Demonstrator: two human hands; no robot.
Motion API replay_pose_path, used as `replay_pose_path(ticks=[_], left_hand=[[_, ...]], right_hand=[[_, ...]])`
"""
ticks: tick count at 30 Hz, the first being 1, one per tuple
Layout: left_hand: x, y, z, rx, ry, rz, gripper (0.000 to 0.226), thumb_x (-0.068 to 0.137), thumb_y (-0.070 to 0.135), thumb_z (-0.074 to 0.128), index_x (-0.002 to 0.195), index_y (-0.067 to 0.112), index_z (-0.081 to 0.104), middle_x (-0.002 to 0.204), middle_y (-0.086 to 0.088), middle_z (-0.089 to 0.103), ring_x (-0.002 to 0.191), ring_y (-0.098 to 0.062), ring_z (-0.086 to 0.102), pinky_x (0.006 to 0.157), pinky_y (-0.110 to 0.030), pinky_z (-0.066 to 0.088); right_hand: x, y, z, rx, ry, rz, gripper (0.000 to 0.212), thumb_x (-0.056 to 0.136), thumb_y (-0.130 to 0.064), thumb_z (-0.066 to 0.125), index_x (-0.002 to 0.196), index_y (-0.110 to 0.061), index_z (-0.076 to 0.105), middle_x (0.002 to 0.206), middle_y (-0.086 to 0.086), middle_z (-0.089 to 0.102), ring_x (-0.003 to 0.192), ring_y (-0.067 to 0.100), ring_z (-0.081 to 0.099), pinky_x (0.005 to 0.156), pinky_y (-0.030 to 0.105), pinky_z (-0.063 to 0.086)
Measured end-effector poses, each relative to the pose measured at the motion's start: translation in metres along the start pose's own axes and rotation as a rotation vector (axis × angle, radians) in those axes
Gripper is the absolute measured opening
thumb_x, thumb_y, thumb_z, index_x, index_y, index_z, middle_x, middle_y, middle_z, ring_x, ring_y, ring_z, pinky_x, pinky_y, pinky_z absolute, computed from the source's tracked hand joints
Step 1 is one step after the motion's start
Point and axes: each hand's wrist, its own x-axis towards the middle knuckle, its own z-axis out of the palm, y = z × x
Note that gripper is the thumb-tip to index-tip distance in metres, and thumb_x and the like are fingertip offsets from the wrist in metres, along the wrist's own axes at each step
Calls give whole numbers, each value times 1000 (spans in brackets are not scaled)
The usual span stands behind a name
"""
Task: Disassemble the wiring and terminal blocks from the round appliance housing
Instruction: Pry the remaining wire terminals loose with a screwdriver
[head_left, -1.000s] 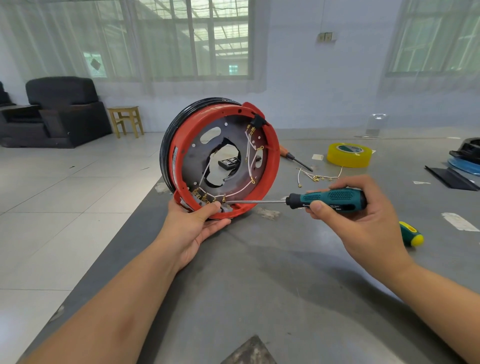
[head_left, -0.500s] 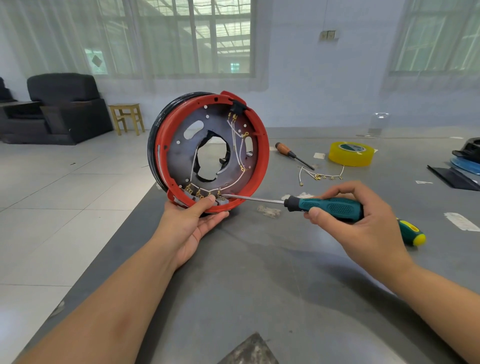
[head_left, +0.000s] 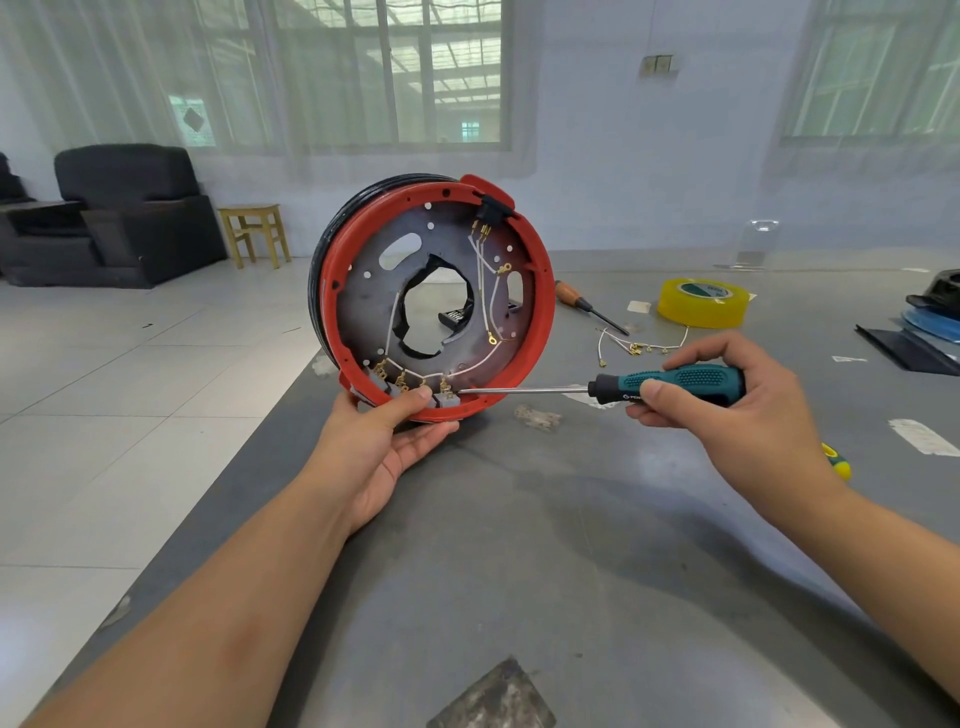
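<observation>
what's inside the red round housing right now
Inside the red housing: white wires with gold terminals, grey terminal blocks at the bottom rim, and the screwdriver tip. The left hand thumb covers one block.

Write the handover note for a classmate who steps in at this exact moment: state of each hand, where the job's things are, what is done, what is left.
Left hand: grips the bottom rim of the round red-rimmed appliance housing, held on edge on the grey table, thumb beside the grey terminal blocks.
Right hand: grips the teal-handled screwdriver, its tip at the rightmost block.
Done: one bundle of loose white wires with brass terminals lies on the table behind the screwdriver.
Left: white wires inside the housing still run to the blocks and the black connector at the top; free them all. Wooden-handled screwdriver and yellow tape roll lie behind.
</observation>
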Motion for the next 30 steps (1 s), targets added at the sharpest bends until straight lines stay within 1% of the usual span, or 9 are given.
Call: replay_pose_path(ticks=[6,10,14,16,19,21,25,27,30], left_hand=[[-1,0,0,-12,-5,-1,48,88,-7,75,125,12,51,105,-21,78,96,-47,76,74,-48,65],[-2,0,0,-12,4,5,47,88,-8,74,123,13,51,106,-23,77,95,-47,76,72,-47,65],[-3,3,0,-39,17,-4,48,92,-7,70,135,3,50,113,-28,75,98,-47,76,74,-45,65],[-3,4,-1,-54,19,-12,49,94,-5,69,139,-4,49,115,-31,73,99,-46,75,72,-41,65],[-3,4,-2,-61,26,-19,50,94,-4,69,140,-7,49,114,-32,73,99,-46,75,70,-39,65],[-2,3,-3,-66,27,-14,50,94,-3,69,140,-6,49,111,-30,74,98,-46,76,70,-39,65],[-1,3,-4,-97,37,-10,52,93,-2,71,140,-4,50,109,-28,76,98,-45,76,71,-39,65],[-1,3,-4,-114,45,-10,51,93,-2,71,140,-3,50,110,-28,75,98,-44,76,72,-38,65],[-1,4,-4,-149,58,-12,43,93,-2,71,133,2,54,115,-30,73,96,-44,77,71,-38,65]], right_hand=[[-1,-3,-2,-56,-31,20,29,68,-30,85,91,-27,68,96,8,76,80,30,78,69,29,63],[-5,-5,-3,-118,-74,-2,28,68,-35,83,92,-30,69,95,-7,77,80,24,78,68,23,61],[-9,-5,-4,-226,-159,12,37,65,-49,81,100,-36,76,98,-5,77,90,23,76,81,34,63],[-10,-4,-4,-216,-197,40,33,69,-44,81,102,-39,78,98,-3,78,87,21,77,78,29,62],[-9,-3,-5,-243,-234,44,26,81,-27,81,103,-40,77,89,-3,79,77,19,77,70,22,61],[-9,-3,-6,-309,-250,32,26,82,-27,81,102,-43,76,83,-5,78,70,18,76,64,20,59],[-13,-3,-4,-468,-291,-5,23,81,-46,76,102,-52,67,76,-10,75,65,13,73,58,20,57],[-17,-4,-1,-574,-335,-40,26,77,-60,68,102,-56,61,82,-15,74,69,5,71,60,21,58],[-20,-5,4,-652,-354,-102,33,76,-68,60,106,-56,57,95,-22,70,81,-4,65,57,15,53]])
